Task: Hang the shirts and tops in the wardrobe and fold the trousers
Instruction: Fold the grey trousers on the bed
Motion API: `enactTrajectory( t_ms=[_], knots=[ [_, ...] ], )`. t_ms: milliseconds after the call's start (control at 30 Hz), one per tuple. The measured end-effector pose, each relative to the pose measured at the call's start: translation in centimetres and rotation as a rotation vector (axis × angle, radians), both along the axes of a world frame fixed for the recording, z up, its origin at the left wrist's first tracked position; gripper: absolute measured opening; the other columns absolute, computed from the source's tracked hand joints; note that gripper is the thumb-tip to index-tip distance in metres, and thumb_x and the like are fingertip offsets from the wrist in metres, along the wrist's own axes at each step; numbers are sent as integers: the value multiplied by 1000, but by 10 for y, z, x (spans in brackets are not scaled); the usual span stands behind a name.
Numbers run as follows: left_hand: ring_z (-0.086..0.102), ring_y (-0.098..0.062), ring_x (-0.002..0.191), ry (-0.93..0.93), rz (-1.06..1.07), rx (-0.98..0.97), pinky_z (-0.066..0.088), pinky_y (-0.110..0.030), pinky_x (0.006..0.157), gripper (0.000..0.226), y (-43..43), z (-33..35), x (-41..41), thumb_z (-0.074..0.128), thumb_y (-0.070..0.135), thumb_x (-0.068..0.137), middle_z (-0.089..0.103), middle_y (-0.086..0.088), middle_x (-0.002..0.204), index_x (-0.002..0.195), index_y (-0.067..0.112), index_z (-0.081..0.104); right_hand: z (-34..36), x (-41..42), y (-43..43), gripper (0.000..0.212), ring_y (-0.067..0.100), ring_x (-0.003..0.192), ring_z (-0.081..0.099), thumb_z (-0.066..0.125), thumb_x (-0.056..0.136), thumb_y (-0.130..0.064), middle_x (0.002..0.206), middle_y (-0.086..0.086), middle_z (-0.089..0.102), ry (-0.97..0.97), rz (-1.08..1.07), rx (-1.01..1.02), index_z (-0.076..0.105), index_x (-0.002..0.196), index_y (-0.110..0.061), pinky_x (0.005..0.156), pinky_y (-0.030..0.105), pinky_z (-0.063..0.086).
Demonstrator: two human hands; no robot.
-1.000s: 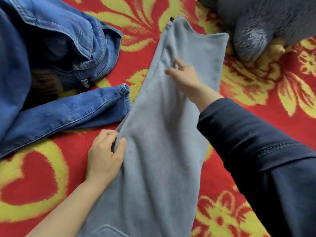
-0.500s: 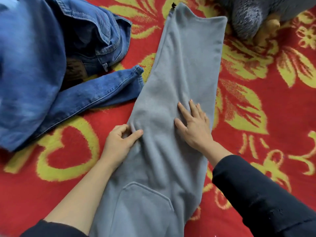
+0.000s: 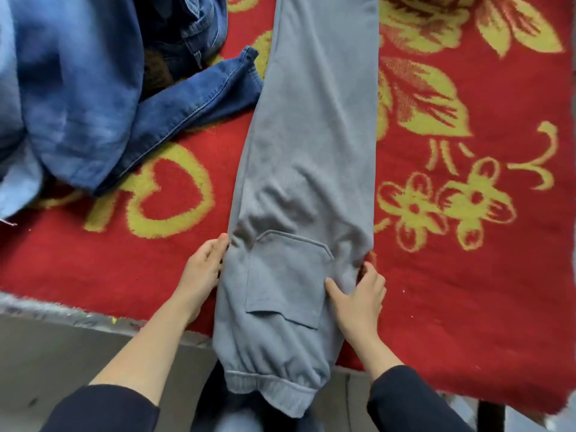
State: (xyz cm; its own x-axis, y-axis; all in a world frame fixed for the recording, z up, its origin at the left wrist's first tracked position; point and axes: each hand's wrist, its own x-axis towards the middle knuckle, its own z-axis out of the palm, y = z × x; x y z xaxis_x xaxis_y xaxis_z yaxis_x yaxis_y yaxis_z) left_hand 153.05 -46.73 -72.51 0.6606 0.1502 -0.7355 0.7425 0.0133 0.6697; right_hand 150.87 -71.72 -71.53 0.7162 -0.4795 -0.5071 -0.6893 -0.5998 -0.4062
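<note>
Grey jogging trousers (image 3: 307, 157) lie lengthwise on the red and yellow blanket (image 3: 467, 275), legs stacked, a patch pocket facing up, the elastic waistband hanging over the near edge. My left hand (image 3: 204, 269) lies at the trousers' left edge beside the pocket, fingertips tucked against the cloth. My right hand (image 3: 358, 294) grips the right edge, thumb on top next to the pocket and fingers curled round the fabric. The far end of the legs runs out of view at the top.
A heap of blue denim clothes (image 3: 78, 98) lies at the upper left, one denim leg (image 3: 199, 101) reaching to the grey trousers. The blanket's near edge (image 3: 93, 310) drops to a grey floor (image 3: 62, 363).
Both hands slid down the grey trousers toward me, from mid-leg to the pocket area. The right hand went from flat on the cloth to gripping the right edge. The view tilted down.
</note>
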Motion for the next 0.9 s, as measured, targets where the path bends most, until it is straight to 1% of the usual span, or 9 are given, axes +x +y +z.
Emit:
enactTrajectory(
  t_ms=[100,200,267,333,433,567,733,833,900],
  knots=[
    [63,-7,91,-33,-175,114,50,-27,76,36,-7,-1,-35,72,35,81,66,7,101,110,22,54,-4,-41,5,47,24,106,53,75,78,-35,111,3,55,12,-59,188,48,110,-15,92,41,45],
    [60,-10,92,29,-159,126,46,-23,71,35,-15,-3,-65,68,27,86,62,2,104,113,16,48,-3,-75,7,29,15,89,63,77,78,-30,94,-4,68,127,-55,431,64,101,-17,76,29,51],
    [59,-15,95,62,-116,130,43,-22,68,38,-19,2,-81,64,32,88,60,0,101,115,11,48,3,-88,0,8,10,70,62,75,80,-16,73,-6,67,169,-41,576,68,81,-15,56,17,46],
    [58,-17,98,63,-148,137,45,-26,73,46,-20,7,-97,69,32,85,59,1,102,118,11,45,13,-96,-11,16,5,59,57,71,84,-8,63,-7,64,182,-21,645,64,71,-15,46,12,40],
    [61,-16,105,73,-245,-17,50,-35,90,71,-25,26,-127,83,28,67,60,-1,115,123,16,42,34,-110,-33,4,3,69,66,67,87,-12,77,-7,71,210,9,702,69,84,-13,55,12,46],
    [67,-18,102,213,-410,-264,56,-28,77,44,-46,57,-175,71,8,82,70,-5,114,123,16,55,50,-154,-65,23,19,93,71,70,85,-19,101,2,75,462,-44,784,69,107,-11,75,32,57],
    [68,-20,88,580,-682,-305,55,-34,71,34,-58,77,-219,72,15,80,72,-11,106,113,7,64,69,-202,-88,38,21,80,67,67,85,-15,105,15,71,791,18,739,61,118,3,63,29,52],
    [68,-19,88,535,-657,-281,57,-39,80,35,-61,93,-210,70,11,82,71,-11,107,116,8,62,79,-194,-93,44,22,86,69,64,86,-8,106,9,71,659,-2,778,55,128,-1,70,35,57],
    [68,-15,80,387,-536,-205,58,-29,61,37,-62,111,-188,62,1,85,69,-5,103,115,19,53,92,-170,-92,54,19,90,67,59,88,-4,111,2,67,469,-78,829,43,137,-23,66,31,58]
  ],
)
